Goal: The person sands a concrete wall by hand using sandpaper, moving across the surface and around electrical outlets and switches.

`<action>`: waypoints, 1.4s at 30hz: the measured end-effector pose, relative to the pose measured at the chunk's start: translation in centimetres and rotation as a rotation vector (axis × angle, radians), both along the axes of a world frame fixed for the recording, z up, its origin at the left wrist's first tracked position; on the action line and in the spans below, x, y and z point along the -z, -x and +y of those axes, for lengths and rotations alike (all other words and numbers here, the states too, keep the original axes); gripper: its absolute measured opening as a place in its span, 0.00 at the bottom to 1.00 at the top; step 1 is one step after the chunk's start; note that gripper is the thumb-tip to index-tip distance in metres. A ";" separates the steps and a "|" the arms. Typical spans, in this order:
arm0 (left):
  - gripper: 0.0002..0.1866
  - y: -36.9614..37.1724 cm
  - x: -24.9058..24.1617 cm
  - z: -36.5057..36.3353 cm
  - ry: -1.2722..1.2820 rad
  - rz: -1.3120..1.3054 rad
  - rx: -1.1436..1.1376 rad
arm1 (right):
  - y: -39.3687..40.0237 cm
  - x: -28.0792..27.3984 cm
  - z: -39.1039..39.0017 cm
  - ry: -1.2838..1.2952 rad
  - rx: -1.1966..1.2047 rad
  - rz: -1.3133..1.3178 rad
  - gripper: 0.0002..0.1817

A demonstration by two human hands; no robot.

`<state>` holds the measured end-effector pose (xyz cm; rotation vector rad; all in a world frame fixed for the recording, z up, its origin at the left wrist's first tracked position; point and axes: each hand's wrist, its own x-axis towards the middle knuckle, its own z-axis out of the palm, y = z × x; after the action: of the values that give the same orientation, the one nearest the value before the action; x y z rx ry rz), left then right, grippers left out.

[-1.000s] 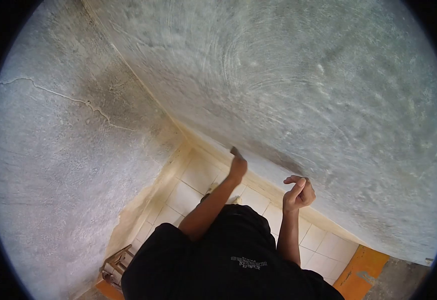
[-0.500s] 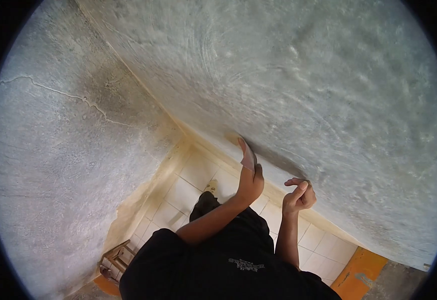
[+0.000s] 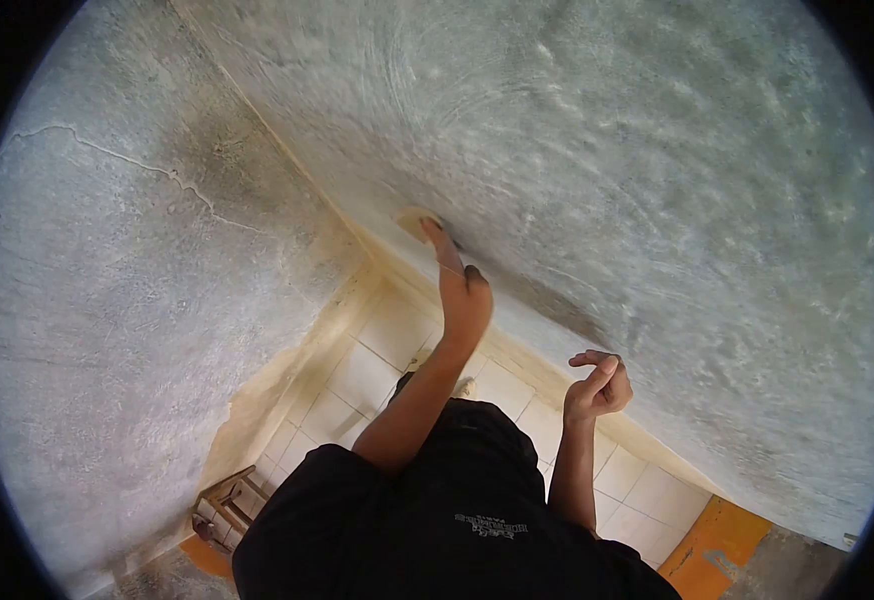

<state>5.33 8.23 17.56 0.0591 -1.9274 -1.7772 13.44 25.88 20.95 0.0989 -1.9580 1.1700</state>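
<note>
My left hand [image 3: 465,295] is stretched up against the grey wall [image 3: 597,190], fingers pressed flat to the surface. Under its fingertips lies a beige piece of sandpaper [image 3: 413,221], held against the plaster; most of it is hidden by the hand. My right hand [image 3: 600,388] hangs in front of the wall with its fingers loosely curled and the thumb folded over them. Nothing shows inside it, and it appears apart from the wall.
Another grey wall [image 3: 137,300] with a long crack meets this one at a corner on the left. White floor tiles [image 3: 352,372] lie below. A small wooden stool [image 3: 225,505] stands at lower left, and an orange panel [image 3: 717,548] lies at lower right.
My left hand has slid up and to the left along the wall with the sandpaper, its arm reaching further out. My right hand stays almost where it was.
</note>
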 end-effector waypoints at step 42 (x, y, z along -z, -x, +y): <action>0.20 1.8 3.3 -2.7 -0.464 -0.162 -0.034 | 2.5 1.9 -0.4 -0.213 0.653 -0.162 0.56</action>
<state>3.48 5.55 14.23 0.4048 -1.5636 -2.2167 10.94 25.52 19.01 -0.5036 -2.0212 0.5529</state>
